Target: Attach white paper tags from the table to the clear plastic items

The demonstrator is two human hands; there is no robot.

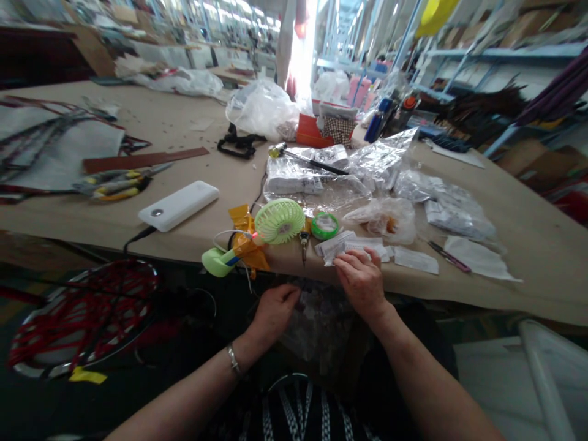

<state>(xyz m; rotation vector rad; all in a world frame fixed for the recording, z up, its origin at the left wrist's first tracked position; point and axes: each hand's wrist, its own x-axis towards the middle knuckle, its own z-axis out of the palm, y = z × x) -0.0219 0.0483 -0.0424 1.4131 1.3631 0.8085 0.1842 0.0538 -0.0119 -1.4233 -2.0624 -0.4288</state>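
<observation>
My right hand [362,280] lies at the front edge of the table, its slightly bent fingers spread over printed paper slips [377,246]. My left hand [275,309] hangs just below that edge with thumb and fingers pressed together. What they pinch, if anything, is hidden. Right beside it, a clear plastic bag [316,315] hangs in the shade above my lap. Left of the slips are a green roll of tape [324,226] and a thin pointed tool [304,245]. A small green fan [279,222] is fixed near the edge with yellow tape [250,248].
A white power bank [181,205] and pliers [119,184] lie to the left. Behind the slips are clear-wrapped packets [298,177] with a hammer [316,162] on top. Tweezers [450,257] lie at right. A stool with red webbing [87,312] stands below left.
</observation>
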